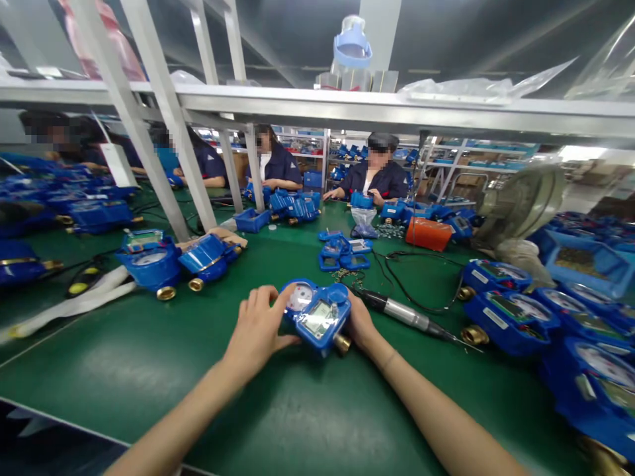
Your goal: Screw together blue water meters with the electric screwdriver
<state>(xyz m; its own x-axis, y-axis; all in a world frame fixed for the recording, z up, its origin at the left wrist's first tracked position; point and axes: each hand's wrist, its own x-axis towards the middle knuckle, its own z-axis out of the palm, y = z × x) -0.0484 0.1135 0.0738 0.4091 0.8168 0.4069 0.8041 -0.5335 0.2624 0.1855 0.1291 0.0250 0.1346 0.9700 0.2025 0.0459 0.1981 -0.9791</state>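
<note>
A: Where's the blue water meter (330, 337)?

B: Near the middle of the green counter (124, 377), close to the person and between both hands. I can't tell whether it's bearing on the counter.

A: How's it being held?

B: Firmly, from both sides. The left hand's (258, 328) fingers (262, 301) curl over the dial end, while the right hand (361, 328) clasps the side near the brass fitting (342, 343).

A: Is that a good hold?

B: Yes. The display (318, 317) faces up, unobstructed, and both hands share the load. The electric screwdriver (401, 314) lies just beyond the right hand, clear of the meter.
</note>
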